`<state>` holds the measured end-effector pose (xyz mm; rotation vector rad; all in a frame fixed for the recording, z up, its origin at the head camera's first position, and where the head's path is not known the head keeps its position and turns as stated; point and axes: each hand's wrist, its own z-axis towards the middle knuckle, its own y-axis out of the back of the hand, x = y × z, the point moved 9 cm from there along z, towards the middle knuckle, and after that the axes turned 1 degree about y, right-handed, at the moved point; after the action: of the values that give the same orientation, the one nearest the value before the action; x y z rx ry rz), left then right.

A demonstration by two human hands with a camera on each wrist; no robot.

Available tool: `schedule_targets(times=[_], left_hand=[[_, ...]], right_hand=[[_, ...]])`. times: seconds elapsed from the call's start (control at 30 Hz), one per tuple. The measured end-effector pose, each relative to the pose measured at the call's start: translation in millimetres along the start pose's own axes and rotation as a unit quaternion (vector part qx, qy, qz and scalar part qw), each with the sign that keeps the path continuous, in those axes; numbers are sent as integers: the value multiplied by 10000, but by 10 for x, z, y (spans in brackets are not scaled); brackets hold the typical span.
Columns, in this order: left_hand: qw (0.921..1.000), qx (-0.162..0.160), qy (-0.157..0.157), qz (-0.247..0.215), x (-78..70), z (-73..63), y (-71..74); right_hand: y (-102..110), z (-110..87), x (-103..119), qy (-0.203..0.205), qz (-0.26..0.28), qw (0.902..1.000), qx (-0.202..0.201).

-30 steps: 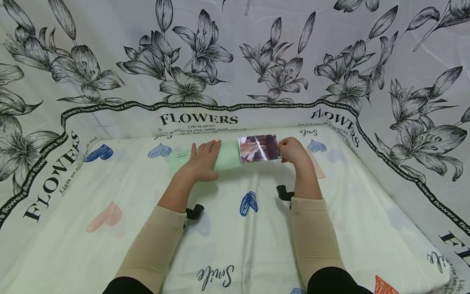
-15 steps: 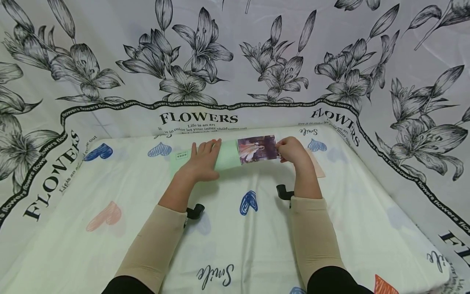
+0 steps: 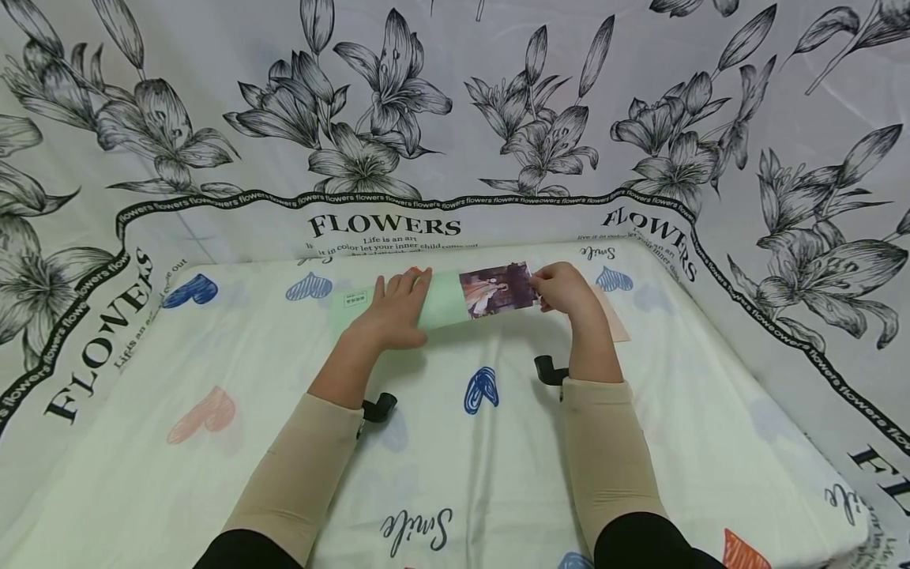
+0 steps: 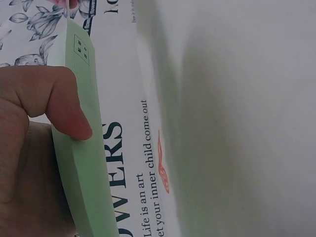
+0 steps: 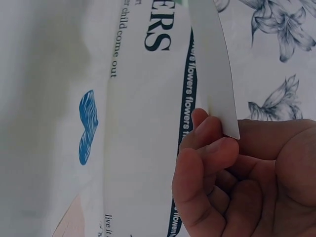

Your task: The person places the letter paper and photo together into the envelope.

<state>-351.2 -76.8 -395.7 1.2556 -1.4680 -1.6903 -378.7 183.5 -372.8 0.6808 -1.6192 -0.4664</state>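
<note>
My left hand (image 3: 391, 312) grips a pale green envelope (image 3: 448, 299). The thumb lies on the envelope's near side in the left wrist view, and a small printed box (image 4: 81, 49) shows near its end. From the envelope's right end sticks out a glossy dark picture card (image 3: 498, 290) with figures in pale dresses. My right hand (image 3: 565, 288) pinches the card's right edge between thumb and fingers. In the right wrist view, the card's plain white back (image 5: 215, 74) faces the camera. How deep the card sits inside the envelope is hidden.
A peach-coloured paper piece (image 3: 613, 316) lies on the table beside my right wrist, partly covered by it. The tabletop has a pale cloth (image 3: 441, 442) with hearts and lettering. A flower-printed curtain (image 3: 455, 118) rises behind and at both sides.
The card has shifted slightly left and tilted, its right end turned up a little. The bright glare on it is gone. Both hands keep their hold and have barely moved.
</note>
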Motion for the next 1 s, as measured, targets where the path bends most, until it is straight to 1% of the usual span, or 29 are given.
schedule_targets(times=[0.17,0.4,0.57,0.8,1.0], left_hand=[[10000,-21,-34,-11,-18,10,-6],[9999,-86,-5,53,-5,27,-28],[10000,-73,-16,56,3,29,-35],[10000,-81,-18,15,-28,6,1],[9999,-128,-13,39,-48,-1,33]], right_hand=[[-6,-2,9,16,64,10000,23],[-22,-1,16,-61,275,9996,25],[-46,13,27,4,328,9995,21],[-80,-1,89,37,322,9995,44],[-126,-12,159,100,460,9988,100]])
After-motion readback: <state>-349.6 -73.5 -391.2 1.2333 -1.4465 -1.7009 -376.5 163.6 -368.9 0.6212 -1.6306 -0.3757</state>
